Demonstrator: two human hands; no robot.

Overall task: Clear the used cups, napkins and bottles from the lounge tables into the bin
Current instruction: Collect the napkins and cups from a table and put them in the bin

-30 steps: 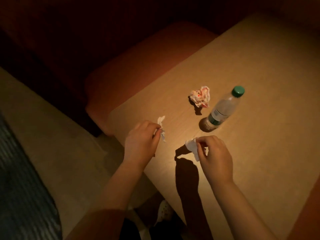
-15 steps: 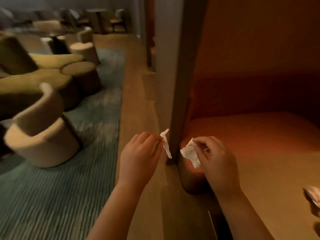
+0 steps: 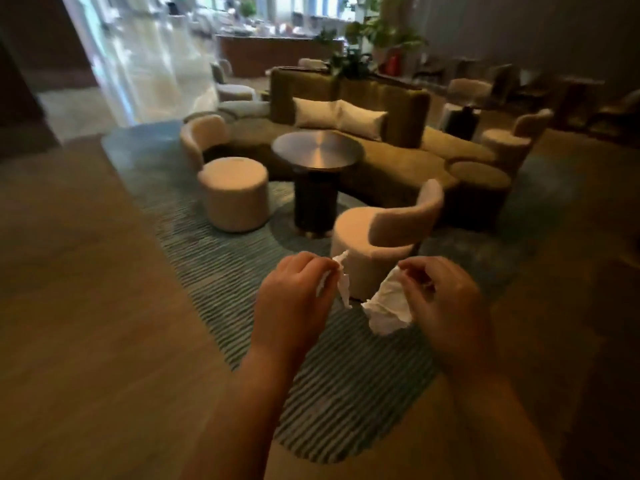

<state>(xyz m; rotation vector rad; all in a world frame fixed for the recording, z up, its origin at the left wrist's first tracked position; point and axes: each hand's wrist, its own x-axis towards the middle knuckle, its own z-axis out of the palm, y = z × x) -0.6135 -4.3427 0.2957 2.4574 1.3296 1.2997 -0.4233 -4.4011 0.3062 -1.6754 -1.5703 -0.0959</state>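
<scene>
My left hand (image 3: 294,299) pinches a small crumpled white napkin (image 3: 341,285) between thumb and fingers. My right hand (image 3: 446,299) grips a larger crumpled white napkin (image 3: 389,306) that hangs below its fingers. Both hands are held out in front of me at about the same height, close together, over the edge of a striped teal rug (image 3: 339,393). No bin, bottle or cup is in view.
A lounge lies ahead: a round dark table (image 3: 317,148) on a thick pedestal, a cream pouf (image 3: 233,192), a cream curved chair (image 3: 384,233) just beyond my hands, and an olive sofa (image 3: 349,105) with pillows. Bare wooden floor (image 3: 86,306) runs along the left.
My view has swung away from the wooden table with the bottle and the crumpled napkin, past the booth wall, to the open lounge. Both hands keep their napkins.
</scene>
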